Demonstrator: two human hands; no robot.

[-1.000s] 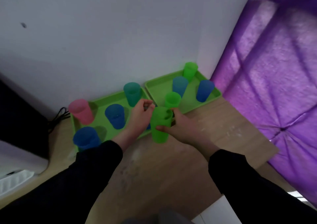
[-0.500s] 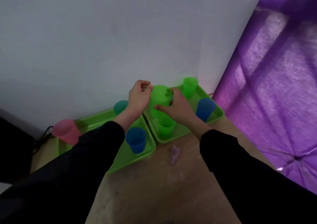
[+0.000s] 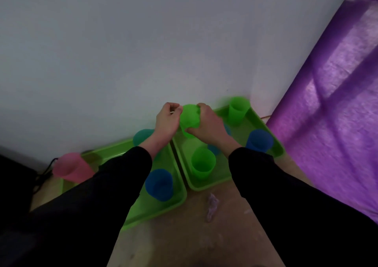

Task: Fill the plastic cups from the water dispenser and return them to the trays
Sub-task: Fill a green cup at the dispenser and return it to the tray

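Note:
My right hand point(image 3: 206, 124) grips a green cup point(image 3: 189, 118) over the far left corner of the right green tray point(image 3: 204, 187). My left hand point(image 3: 166, 121) is a closed fist against the cup's left side; I cannot tell whether it holds the cup. On the right tray stand a green cup point(image 3: 202, 162) in front, a green cup point(image 3: 237, 110) at the back and a blue cup point(image 3: 258, 140) at the right. The left green tray point(image 3: 155, 211) carries a blue cup point(image 3: 159, 183), a teal cup point(image 3: 141, 136) and a pink cup point(image 3: 71, 167).
Both trays sit on a wooden tabletop point(image 3: 194, 236) against a white wall point(image 3: 122, 51). A purple cloth point(image 3: 331, 123) hangs at the right. A small crumpled scrap point(image 3: 211, 207) lies in front of the trays. A black cable point(image 3: 44, 172) and a dark object are at the left.
Both hands carried the green cup from the tabletop in front of the trays up and back to the rear of the right tray. My view has shifted closer.

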